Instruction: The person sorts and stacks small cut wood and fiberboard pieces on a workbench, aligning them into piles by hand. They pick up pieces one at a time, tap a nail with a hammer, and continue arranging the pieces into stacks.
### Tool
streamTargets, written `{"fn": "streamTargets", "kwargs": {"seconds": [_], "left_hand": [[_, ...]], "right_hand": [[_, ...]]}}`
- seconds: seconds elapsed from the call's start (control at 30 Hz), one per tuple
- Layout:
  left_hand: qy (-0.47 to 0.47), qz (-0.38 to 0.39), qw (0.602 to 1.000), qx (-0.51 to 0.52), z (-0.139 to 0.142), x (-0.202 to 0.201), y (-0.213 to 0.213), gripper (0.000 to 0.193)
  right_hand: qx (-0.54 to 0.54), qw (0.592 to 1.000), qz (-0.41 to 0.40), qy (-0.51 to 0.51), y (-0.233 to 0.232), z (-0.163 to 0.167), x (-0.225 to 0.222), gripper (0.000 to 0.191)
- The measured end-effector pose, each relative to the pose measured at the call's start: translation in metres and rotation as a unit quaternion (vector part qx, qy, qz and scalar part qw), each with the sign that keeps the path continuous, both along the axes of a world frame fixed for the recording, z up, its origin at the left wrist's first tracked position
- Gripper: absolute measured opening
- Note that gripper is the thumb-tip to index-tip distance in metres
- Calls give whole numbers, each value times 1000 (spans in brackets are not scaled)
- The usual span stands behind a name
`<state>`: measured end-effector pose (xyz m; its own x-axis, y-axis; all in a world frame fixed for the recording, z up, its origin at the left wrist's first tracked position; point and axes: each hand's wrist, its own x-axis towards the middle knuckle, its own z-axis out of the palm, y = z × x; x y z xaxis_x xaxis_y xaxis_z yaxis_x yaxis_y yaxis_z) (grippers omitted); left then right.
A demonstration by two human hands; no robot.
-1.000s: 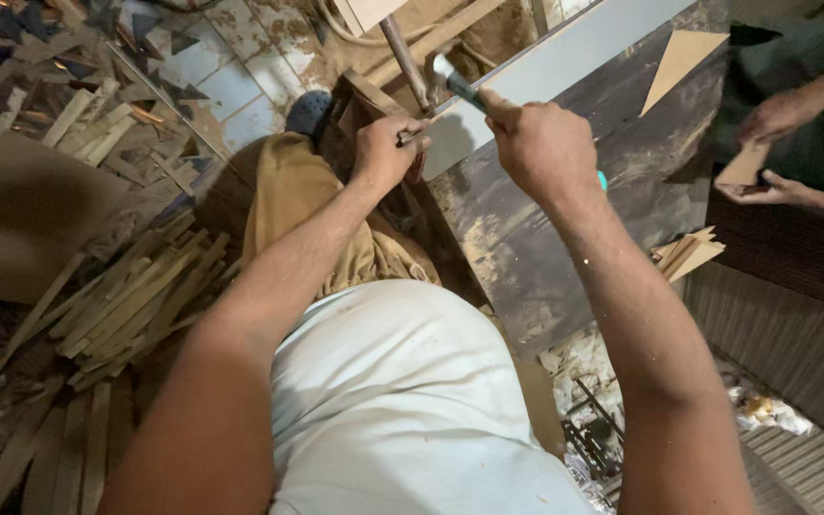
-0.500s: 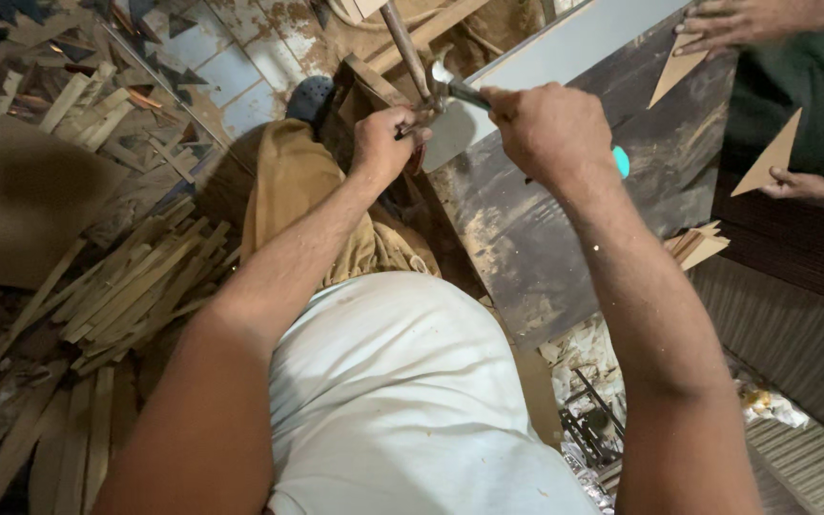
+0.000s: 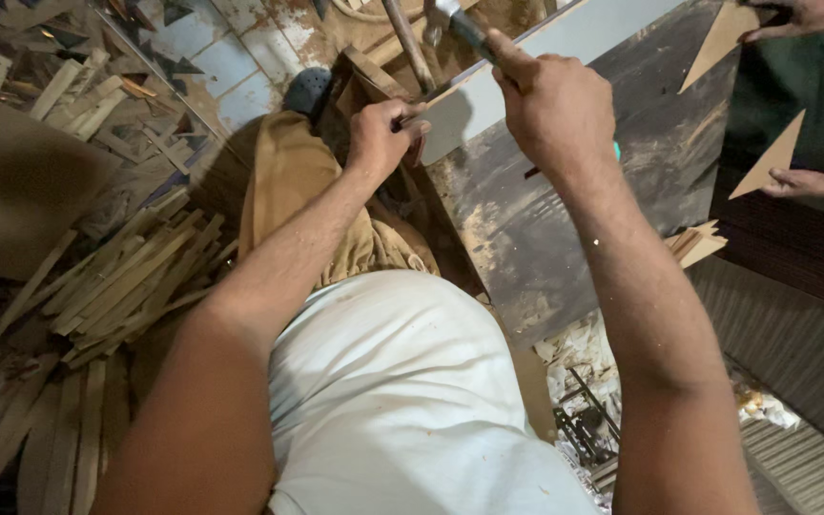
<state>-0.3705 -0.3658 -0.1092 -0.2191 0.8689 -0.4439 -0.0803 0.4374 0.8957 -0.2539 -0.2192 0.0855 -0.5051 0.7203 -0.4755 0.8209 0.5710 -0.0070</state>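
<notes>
Steel-headed hammer (image 3: 450, 24), gripped tight in the person's right hand (image 3: 550, 100), is raised above the top edge of a dark, worn workbench (image 3: 565, 229). The left hand (image 3: 381, 133) is closed, fingers pinched on something small, probably a nail, against a pale board (image 3: 526, 72) at that edge. The step looks like nailing; the next blow calls for a steady pinch and a true aim. Only the hammer's grey head and part of its handle show. Wooden strips (image 3: 116, 286) lie on the floor at left.
</notes>
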Motion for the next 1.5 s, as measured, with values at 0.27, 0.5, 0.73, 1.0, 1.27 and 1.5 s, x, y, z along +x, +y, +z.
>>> {"fn": "streamTargets", "kwargs": {"seconds": [0.27,0.5,0.73,1.0,1.27,1.5], "left_hand": [[95,21,990,101,-4,1,-1,31],[1,-7,999,-32,1,2,-3,28],[61,16,993,95,0,2,-6,30],[50,-5,998,33,1,2,-6,25],[71,-38,996,-37,0,6,-8,18],[25,8,999,24,-8,8,-11,28]], "right_hand": [[-45,994,50,-81,3,-5,-1,22],[35,997,74,7,-3,-8,7,29],[32,998,47,0,-7,-9,4,26],[-9,996,64,-62,-5,-8,10,22],[13,991,127,-32,-10,-10,19,32],[23,997,61,37,-13,-8,13,32]]}}
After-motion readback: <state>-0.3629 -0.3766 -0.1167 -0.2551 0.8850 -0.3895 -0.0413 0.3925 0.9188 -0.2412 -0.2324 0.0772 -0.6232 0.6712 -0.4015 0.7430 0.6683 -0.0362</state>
